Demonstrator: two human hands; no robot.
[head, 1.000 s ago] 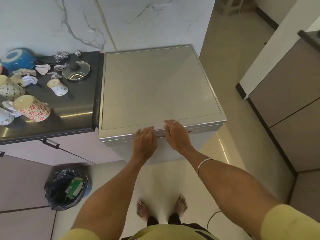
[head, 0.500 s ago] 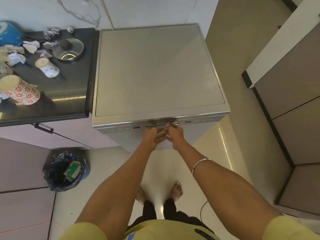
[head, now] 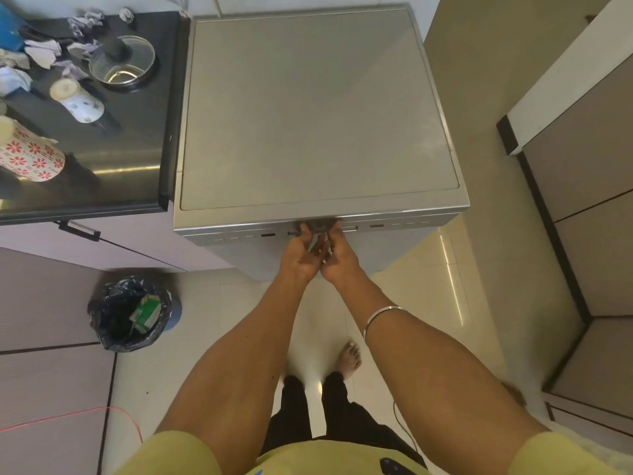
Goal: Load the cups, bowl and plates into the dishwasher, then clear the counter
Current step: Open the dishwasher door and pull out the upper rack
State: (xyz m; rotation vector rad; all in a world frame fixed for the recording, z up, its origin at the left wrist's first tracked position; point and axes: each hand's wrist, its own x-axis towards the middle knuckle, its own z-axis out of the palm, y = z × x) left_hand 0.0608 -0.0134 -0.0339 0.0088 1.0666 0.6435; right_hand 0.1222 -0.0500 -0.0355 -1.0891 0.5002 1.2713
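The steel dishwasher (head: 315, 108) stands to the right of the dark counter (head: 137, 145), its door closed. My left hand (head: 301, 255) and my right hand (head: 337, 255) are side by side, palms up, fingers hooked into the door handle (head: 320, 225) under the top front edge. On the counter lie a red-flowered cup (head: 30, 156) on its side, a small white cup (head: 78, 101) on its side, and a steel pot with a glass lid (head: 122, 63). No bowl or plates show.
Crumpled paper scraps (head: 44, 53) and a blue container (head: 10, 29) lie at the counter's back left. A bin with a black bag (head: 132, 313) stands on the floor to the left. Cabinets (head: 582, 200) line the right side. My bare feet are on the tiled floor.
My hands dropped from the top edge of the dishwasher to its front and hooked into the handle. My view tilted further down.
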